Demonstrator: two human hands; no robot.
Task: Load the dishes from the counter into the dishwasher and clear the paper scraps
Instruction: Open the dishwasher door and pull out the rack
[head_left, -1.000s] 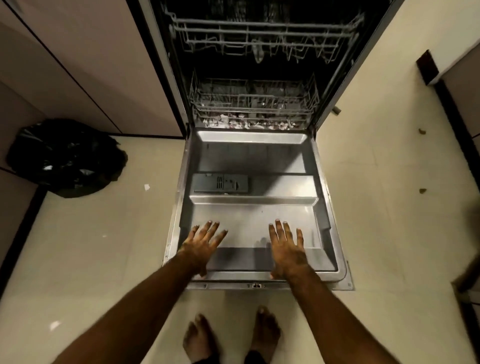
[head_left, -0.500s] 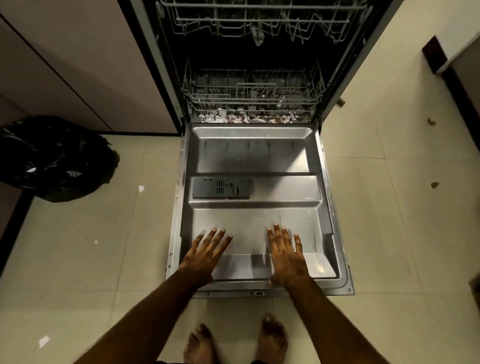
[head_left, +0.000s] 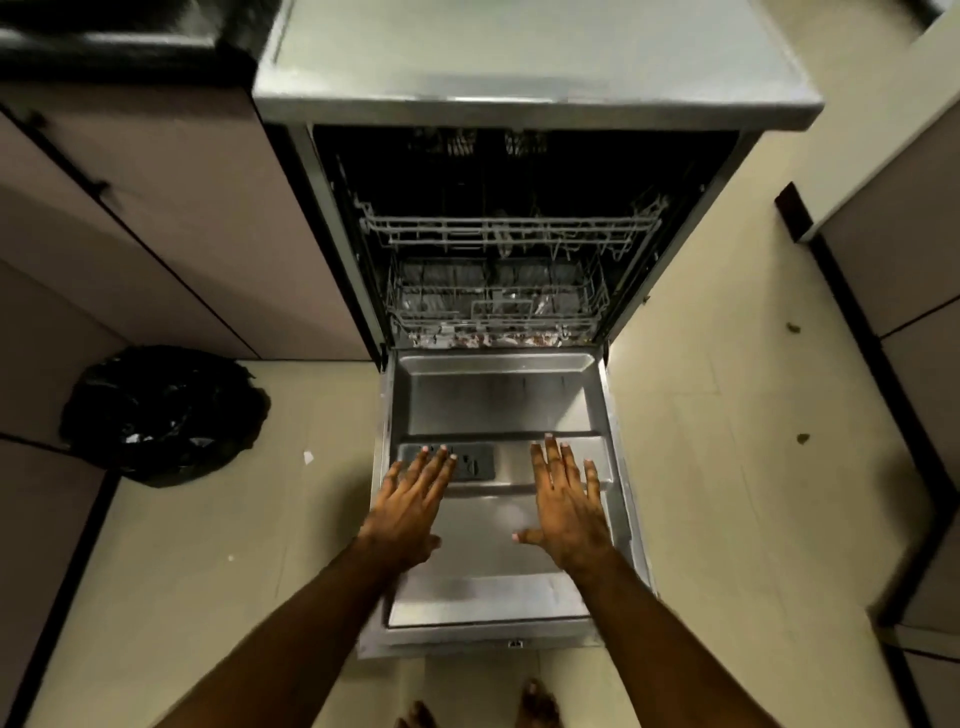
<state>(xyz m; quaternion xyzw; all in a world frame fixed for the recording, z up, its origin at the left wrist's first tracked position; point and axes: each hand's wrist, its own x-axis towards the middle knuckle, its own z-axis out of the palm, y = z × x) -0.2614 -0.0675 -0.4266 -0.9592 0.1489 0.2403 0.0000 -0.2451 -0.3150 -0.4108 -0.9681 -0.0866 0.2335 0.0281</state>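
Observation:
The dishwasher stands open with its steel door folded down flat toward me. Inside, the upper rack and lower rack look empty, and pale paper scraps lie along the tub's front lip. My left hand hovers over the door's left side, fingers spread above the detergent dispenser. My right hand is spread over the door's right half. Both hands hold nothing.
A black rubbish bag sits on the tiled floor at the left, against the cabinets. Small paper bits and dark crumbs dot the floor. Cabinets flank both sides, and my bare feet are at the door's front edge.
The view has tilted up, showing the dishwasher's top. Both hands have moved from the door's front edge toward its middle, still spread and empty.

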